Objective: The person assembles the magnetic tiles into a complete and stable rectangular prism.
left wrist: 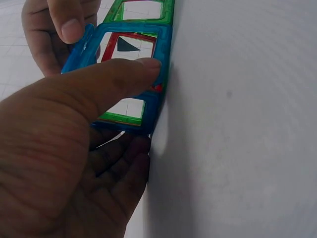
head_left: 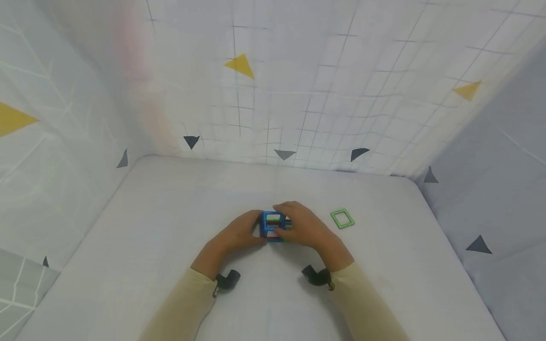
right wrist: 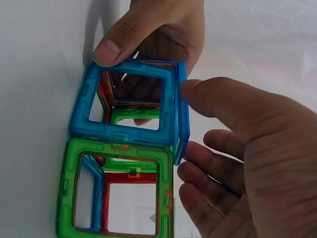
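Square magnetic tiles are joined into a boxy block standing on the table between both hands. In the right wrist view its near side has a blue tile [right wrist: 124,135] beside a green tile [right wrist: 67,188], with red tiles inside. Another blue tile [right wrist: 182,114] lies over the top of the blue part, slightly askew. My left hand [head_left: 241,232] grips the block's left end, thumb across the near blue face, fingers behind. My right hand [head_left: 304,227] holds the top blue tile from above, thumb at its near edge, fingers toward its far side.
A loose green magnetic tile [head_left: 350,216] lies flat on the white table [head_left: 192,189], right of the hands. Cloth walls with triangle prints surround the table's back and sides. Both wrists carry small black cameras [head_left: 315,274] close above the tabletop.
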`<state>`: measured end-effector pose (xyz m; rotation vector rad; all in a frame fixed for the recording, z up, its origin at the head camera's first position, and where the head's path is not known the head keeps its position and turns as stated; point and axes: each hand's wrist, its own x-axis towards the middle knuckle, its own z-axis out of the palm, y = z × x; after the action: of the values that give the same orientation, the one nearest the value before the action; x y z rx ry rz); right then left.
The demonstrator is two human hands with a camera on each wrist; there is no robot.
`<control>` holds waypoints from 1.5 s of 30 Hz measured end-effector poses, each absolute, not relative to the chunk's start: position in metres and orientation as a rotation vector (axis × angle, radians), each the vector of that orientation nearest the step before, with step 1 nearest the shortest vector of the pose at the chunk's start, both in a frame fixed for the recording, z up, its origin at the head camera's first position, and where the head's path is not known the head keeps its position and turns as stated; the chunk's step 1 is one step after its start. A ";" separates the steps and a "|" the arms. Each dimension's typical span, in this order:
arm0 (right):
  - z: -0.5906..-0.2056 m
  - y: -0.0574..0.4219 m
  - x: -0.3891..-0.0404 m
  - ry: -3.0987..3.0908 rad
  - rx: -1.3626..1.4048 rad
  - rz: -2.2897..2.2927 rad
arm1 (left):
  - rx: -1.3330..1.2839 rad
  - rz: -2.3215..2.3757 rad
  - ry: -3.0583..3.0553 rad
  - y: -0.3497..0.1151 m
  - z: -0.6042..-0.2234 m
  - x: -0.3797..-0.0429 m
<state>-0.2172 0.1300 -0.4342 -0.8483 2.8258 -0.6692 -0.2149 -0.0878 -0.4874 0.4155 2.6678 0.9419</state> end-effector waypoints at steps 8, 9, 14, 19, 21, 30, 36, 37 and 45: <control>-0.443 0.146 -0.214 2.894 -0.789 -0.810 | 0.398 0.972 2.659 -0.087 -0.487 -0.213; -0.444 0.149 -0.214 2.905 -0.785 -0.820 | 0.398 0.972 2.660 -0.087 -0.487 -0.213; -0.447 0.168 -0.219 2.999 -0.669 -0.869 | 0.379 0.964 2.659 -0.087 -0.488 -0.213; -0.450 0.191 -0.225 3.057 -0.479 -0.857 | 0.347 0.963 2.647 -0.085 -0.486 -0.211; -0.452 0.200 -0.228 3.073 -0.433 -0.830 | 0.342 0.960 2.644 -0.085 -0.486 -0.211; -0.457 0.225 -0.229 3.045 -0.245 -0.818 | 0.327 0.964 2.639 -0.085 -0.485 -0.211; -0.461 0.236 -0.232 3.027 -0.166 -0.789 | 0.344 0.958 2.646 -0.085 -0.485 -0.211; -0.462 0.238 -0.233 3.021 -0.148 -0.779 | 0.343 0.956 2.647 -0.084 -0.485 -0.211; -0.468 0.252 -0.237 3.006 -0.009 -0.696 | 0.341 0.957 2.645 -0.084 -0.484 -0.211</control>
<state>-0.2372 0.2518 -0.4682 -0.0087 3.0061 -0.6955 -0.2114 -0.0845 -0.4845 0.3415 2.6449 0.9569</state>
